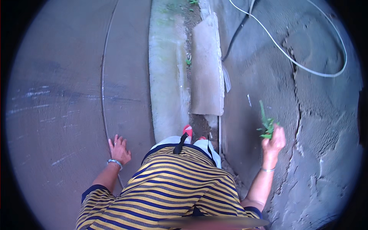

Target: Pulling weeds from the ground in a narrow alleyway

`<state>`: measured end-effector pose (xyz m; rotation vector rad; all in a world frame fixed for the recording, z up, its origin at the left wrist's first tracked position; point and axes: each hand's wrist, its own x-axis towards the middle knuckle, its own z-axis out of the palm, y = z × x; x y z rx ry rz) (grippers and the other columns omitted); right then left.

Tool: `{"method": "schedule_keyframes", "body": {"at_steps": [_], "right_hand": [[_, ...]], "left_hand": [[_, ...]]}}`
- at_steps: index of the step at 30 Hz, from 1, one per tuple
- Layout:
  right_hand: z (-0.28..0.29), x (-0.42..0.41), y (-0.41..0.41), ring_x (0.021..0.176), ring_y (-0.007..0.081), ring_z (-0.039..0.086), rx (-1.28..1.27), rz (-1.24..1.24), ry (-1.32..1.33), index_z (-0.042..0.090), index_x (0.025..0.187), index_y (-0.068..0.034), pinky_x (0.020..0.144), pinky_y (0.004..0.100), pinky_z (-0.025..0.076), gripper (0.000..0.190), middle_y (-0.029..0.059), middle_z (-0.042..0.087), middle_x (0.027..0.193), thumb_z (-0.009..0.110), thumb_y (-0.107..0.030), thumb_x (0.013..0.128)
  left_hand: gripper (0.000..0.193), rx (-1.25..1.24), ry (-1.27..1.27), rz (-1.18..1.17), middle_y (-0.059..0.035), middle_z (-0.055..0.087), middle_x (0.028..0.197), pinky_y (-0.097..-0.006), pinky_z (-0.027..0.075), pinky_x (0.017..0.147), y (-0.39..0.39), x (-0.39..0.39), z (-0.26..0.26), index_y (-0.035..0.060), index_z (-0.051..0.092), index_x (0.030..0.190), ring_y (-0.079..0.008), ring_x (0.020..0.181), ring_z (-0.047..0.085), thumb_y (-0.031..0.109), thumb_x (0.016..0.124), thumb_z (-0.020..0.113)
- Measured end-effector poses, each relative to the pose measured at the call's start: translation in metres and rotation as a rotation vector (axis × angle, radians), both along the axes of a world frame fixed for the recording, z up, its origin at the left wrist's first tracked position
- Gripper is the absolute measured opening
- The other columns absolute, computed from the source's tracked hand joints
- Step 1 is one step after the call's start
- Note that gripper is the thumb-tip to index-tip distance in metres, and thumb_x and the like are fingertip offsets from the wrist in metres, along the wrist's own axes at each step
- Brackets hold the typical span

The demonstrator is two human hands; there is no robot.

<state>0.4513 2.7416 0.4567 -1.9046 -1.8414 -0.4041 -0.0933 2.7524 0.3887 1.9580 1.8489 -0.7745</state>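
My right hand [274,140], out to the right over cracked ground, is closed around a small bunch of green leafy plants [268,126]; one long piece sticks up from it. Out to the left, my left hand [119,151] holds nothing, its fingers spread above the smooth concrete. Below my striped shirt, red shoes [187,131] show beside a narrow strip of soil.
A pale slab [207,69] lies along the soil strip, next to a raised concrete edging [166,74]. A white hose or cable [312,71] loops over the cracked ground [322,123] at upper right, near a dark pipe or cable [236,34]. Small weeds [188,61] grow in the strip.
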Motion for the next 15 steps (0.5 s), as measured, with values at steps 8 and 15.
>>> {"method": "schedule_keyframes", "body": {"at_steps": [8,15], "right_hand": [[-0.100,-0.032,0.043,0.065,0.0342,0.056,-0.244,0.091,0.371,0.057,0.085,-0.001,0.060,0.0396,0.047,0.025,0.0167,0.055,0.072,0.050,0.002,0.062],[-0.169,-0.058,0.096,0.071,0.0385,0.057,-0.406,0.071,0.475,0.057,0.076,-0.002,0.064,0.0417,0.046,0.012,0.0195,0.058,0.073,0.057,-0.005,0.065]], "left_hand": [[0.060,0.101,-0.072,0.060,-0.0168,0.036,0.131,-0.0523,0.005,0.106,-0.001,-0.007,-0.009,0.0003,0.046,0.120,-0.0299,0.131,0.020,0.023,0.067,0.061],[0.060,0.118,-0.068,0.051,-0.0164,0.035,0.132,-0.0523,0.006,0.107,-0.003,-0.008,-0.008,0.0008,0.046,0.120,-0.0295,0.131,0.019,0.025,0.067,0.061]]}}
